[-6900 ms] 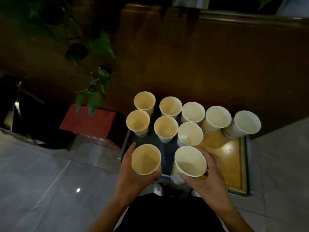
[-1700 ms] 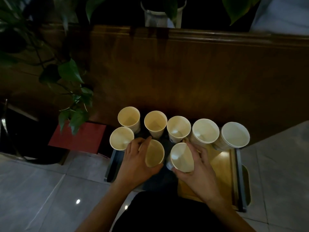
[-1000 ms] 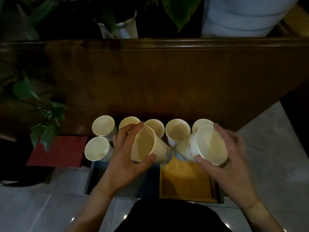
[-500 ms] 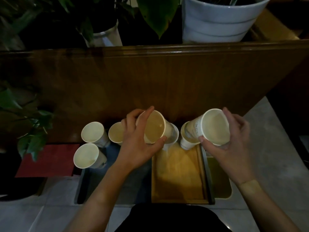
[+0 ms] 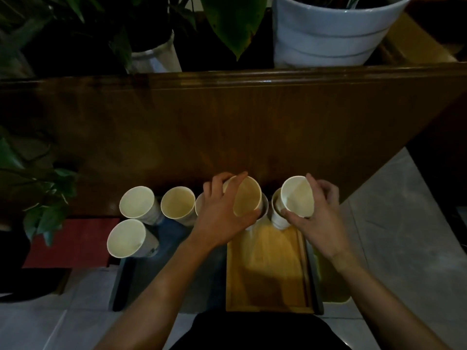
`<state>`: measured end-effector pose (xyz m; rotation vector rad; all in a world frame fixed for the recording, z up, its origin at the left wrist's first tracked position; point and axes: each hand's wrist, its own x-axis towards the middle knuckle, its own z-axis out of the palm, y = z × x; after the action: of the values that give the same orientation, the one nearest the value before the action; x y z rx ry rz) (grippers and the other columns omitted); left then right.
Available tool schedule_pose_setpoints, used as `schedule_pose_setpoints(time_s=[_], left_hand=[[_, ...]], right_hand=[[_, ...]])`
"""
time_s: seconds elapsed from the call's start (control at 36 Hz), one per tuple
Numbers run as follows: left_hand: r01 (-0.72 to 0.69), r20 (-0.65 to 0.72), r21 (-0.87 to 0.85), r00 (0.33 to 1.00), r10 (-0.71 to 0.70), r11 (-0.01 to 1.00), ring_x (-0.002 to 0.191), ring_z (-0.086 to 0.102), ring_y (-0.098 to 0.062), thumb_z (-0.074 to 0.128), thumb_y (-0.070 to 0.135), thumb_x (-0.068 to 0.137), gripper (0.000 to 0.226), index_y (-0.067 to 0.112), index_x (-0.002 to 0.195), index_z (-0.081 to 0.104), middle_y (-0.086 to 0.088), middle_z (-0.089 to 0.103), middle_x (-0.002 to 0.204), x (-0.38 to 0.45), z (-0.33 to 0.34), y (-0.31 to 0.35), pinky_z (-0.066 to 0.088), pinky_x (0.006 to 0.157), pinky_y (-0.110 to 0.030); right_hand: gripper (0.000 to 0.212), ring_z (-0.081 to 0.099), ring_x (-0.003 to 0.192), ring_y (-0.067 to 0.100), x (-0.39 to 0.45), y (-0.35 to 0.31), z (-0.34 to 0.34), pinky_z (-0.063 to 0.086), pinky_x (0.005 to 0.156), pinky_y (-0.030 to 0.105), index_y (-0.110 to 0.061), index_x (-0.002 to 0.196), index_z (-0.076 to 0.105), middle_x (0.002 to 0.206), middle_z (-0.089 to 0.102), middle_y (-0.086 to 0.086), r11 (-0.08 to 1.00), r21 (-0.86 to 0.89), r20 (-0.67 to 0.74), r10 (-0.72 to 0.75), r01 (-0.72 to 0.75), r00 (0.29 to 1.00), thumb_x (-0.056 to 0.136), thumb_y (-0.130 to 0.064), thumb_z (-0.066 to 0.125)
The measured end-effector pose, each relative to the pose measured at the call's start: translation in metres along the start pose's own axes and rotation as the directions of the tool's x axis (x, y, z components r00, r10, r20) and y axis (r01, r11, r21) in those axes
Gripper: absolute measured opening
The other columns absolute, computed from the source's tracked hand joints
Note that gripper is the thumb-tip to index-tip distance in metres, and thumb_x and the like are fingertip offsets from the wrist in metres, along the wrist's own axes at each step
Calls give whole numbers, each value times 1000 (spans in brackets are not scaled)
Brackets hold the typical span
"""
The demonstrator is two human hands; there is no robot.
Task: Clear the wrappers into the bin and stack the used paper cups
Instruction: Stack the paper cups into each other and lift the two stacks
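Observation:
My left hand (image 5: 219, 215) grips a tilted paper cup (image 5: 246, 199), its base lowered into another cup standing at the back of the wooden tray (image 5: 267, 279). My right hand (image 5: 318, 215) holds a second tilted paper cup (image 5: 297, 195) that sits in the mouth of a standing cup (image 5: 278, 218). Three more empty cups stand to the left: one at the back (image 5: 137, 205), one beside it (image 5: 178, 205), one nearer me (image 5: 126, 238). Another cup is mostly hidden behind my left hand. No wrappers or bin are visible.
A dark wooden panel (image 5: 227, 127) rises right behind the cups. Above it stand a large white plant pot (image 5: 328, 34) and a smaller pot (image 5: 156, 56). A leafy plant (image 5: 43, 198) and a red box (image 5: 70, 243) are at the left. Grey tiled floor (image 5: 404, 236) lies to the right.
Both hands carried their cups toward the back row and lowered them into standing cups. The right cup has dropped further into the cup below it.

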<state>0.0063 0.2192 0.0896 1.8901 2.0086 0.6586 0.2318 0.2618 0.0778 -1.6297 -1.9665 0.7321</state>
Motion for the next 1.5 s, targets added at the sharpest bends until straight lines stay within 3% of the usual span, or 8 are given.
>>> schedule_pose_setpoints(time_s=[0.28,0.56,0.72,0.92,1.19,1.36,1.5], left_hand=[[-7,40,98,999,3,995,119,24,-18,63,70,68,89,42,142,20,5,26,137,12,30,-11,38,97,-39],[6,140,131,990,-25,991,123,28,-22,55,73,68,90,40,145,22,2,28,139,14,53,-17,37,101,-40],[-1,170,159,985,-26,987,127,30,-25,51,75,68,91,37,146,23,-1,28,142,14,57,-17,38,102,-43],[-20,177,210,984,-17,978,129,31,-26,52,75,68,91,35,146,25,-2,30,143,15,57,-16,31,108,-45],[-31,161,174,987,2,984,136,28,-23,46,85,63,100,37,147,22,3,30,147,11,52,-17,25,112,-48],[-33,57,26,998,31,999,134,32,-21,46,78,75,84,33,145,31,1,36,145,-10,37,-19,29,109,-42],[9,27,-107,1000,-6,994,130,42,-19,51,64,82,68,24,137,46,0,47,140,-41,15,-25,42,105,-47]], right_hand=[[95,27,128,23,6,16,23,43,90,39,-28,150,19,136,14,-16,998,-55,37,-3,5,999,74,-57,70],[97,29,129,25,7,28,31,44,94,44,-27,150,18,139,16,-10,997,-69,102,24,-17,995,74,-56,72],[97,30,128,23,10,30,33,44,90,40,-30,148,20,136,15,-15,998,-44,99,42,-38,994,72,-55,74],[100,31,129,24,14,23,33,42,92,37,-26,149,23,140,18,-6,999,-37,120,42,-38,992,69,-49,79],[104,22,129,23,10,15,26,43,98,48,-28,149,22,144,18,-5,997,-71,105,35,-28,994,65,-53,80],[81,29,130,25,-17,4,18,43,98,47,-28,142,37,140,25,-7,993,-87,5,-75,76,997,73,-54,71],[56,41,124,23,-47,-5,22,44,96,43,-31,130,52,133,38,-8,995,-43,39,-87,88,995,81,-58,51]])
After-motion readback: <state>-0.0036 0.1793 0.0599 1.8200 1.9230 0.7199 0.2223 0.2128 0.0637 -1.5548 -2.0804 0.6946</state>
